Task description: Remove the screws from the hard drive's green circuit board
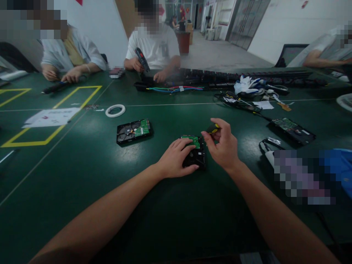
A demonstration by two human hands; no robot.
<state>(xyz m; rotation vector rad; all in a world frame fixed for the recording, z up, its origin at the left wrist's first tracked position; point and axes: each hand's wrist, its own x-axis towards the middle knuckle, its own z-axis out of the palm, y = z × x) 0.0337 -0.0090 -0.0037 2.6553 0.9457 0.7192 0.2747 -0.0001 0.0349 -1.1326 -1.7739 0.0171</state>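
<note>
A black hard drive (195, 152) with a green circuit board facing up lies on the green table in front of me. My left hand (176, 158) rests on its left side, fingers curled over the edge, holding it in place. Just right of the drive, my right hand (223, 145) is closed round a small screwdriver with a yellow and black handle (213, 128), held above the drive's far right corner. The tool's tip is hidden behind my fingers.
A second hard drive (133, 131) lies to the left, a third (291, 130) to the right. A tape roll (115, 110), paper sheet (52, 117), cables (176, 89), white gloves (246, 85) sit further back. Three other people sit around the table; one holds an electric screwdriver (142, 59).
</note>
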